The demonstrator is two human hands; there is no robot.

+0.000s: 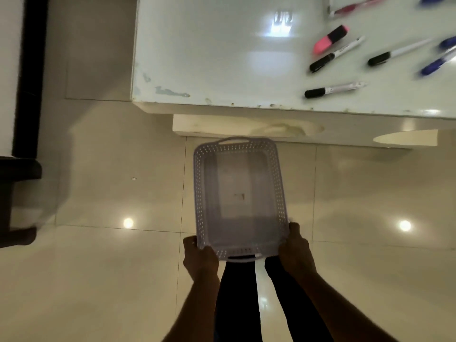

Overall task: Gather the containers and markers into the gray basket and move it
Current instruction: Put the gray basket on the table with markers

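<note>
I hold the gray perforated basket (200, 193) above the floor, with nothing inside it. My left hand (200, 259) grips its near left corner and my right hand (295, 253) grips its near right corner. Several markers lie on the white table at the upper right: a pink highlighter (330, 39), black-capped markers (333, 56) (334, 89) (394, 53) and blue markers (438, 61). A red pen (357, 4) lies at the top edge. No containers are in view.
The white table (222, 58) fills the upper right, its near edge just beyond the basket's far handle. Glossy beige floor tiles (111, 267) lie below. A dark piece of furniture (17, 193) stands at the left. My legs show under the basket.
</note>
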